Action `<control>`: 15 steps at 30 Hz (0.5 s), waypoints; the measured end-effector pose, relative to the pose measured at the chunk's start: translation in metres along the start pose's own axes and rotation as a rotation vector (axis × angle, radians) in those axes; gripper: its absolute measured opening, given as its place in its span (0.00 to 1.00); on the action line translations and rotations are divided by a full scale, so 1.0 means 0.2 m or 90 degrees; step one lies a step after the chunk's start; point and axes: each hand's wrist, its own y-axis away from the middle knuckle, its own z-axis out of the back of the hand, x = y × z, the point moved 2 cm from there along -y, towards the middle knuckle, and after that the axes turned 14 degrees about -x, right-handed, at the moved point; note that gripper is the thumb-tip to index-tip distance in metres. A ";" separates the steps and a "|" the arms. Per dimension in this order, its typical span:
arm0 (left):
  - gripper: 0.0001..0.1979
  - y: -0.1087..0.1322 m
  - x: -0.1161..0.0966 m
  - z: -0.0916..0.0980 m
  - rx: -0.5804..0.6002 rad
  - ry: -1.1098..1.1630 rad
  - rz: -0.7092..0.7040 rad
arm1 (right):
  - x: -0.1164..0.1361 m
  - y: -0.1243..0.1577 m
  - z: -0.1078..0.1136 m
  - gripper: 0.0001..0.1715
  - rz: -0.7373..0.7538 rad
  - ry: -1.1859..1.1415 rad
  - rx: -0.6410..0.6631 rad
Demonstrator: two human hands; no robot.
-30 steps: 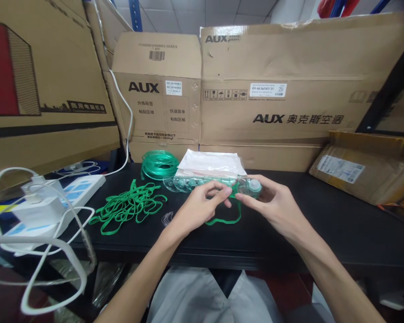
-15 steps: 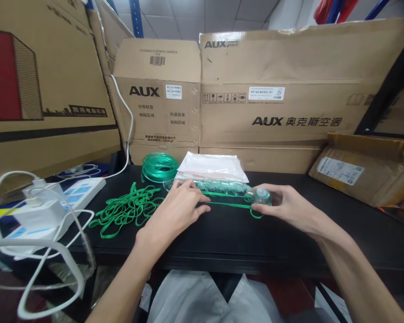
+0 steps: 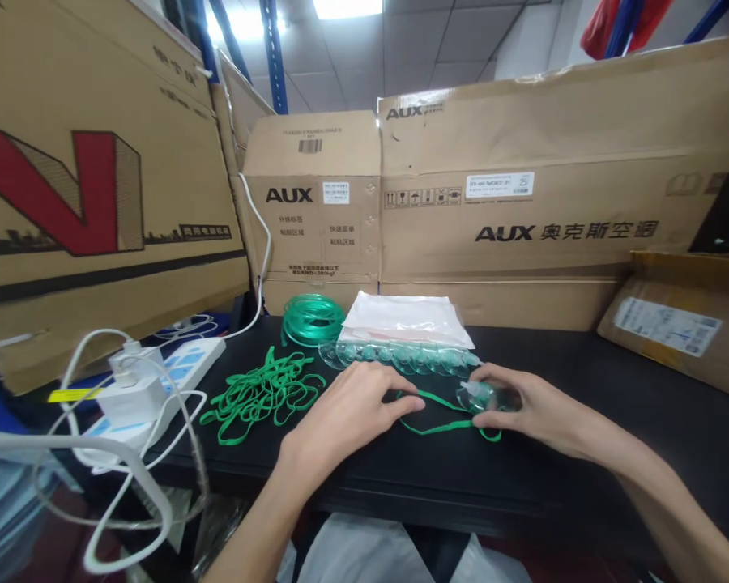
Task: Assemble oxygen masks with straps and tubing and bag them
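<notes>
Near the front of the black table (image 3: 394, 474), toward the right, a small clear mask (image 3: 479, 397) sits in the right hand (image 3: 538, 402), held between the thumb below and the curved fingers above. Its plastic is see-through, with a faint green tint and bright glints along the rounded body, and a short whitish spout pokes out on its left side. The part inside the grip is hidden by the fingers. From the mask a flat, bright green strap (image 3: 442, 427) runs leftward in a long, slack loop, while a small curl of it hangs just below the right thumb.

The left hand (image 3: 358, 405) is palm down at the loop's far end, thumb and forefinger only narrowly apart; whether they pinch the strap, I cannot tell.

Just behind the hands, a row of similar clear masks (image 3: 401, 356) lies nested side by side, in front of a white packet (image 3: 408, 317). To the left are a coil of shiny green tubing (image 3: 313, 321) and, nearer, a loose tangle of green straps (image 3: 260, 395).
</notes>
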 end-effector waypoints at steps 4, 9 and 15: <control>0.19 -0.10 0.09 0.09 -0.054 -0.065 -0.001 | 0.01 -0.01 -0.02 0.31 -0.017 -0.065 0.039; 0.20 -0.36 0.44 0.29 -0.075 -0.307 0.110 | 0.05 -0.01 -0.03 0.27 -0.038 -0.144 0.073; 0.21 -0.51 0.82 0.32 0.026 -0.376 0.219 | 0.05 0.01 -0.05 0.28 -0.052 -0.166 0.063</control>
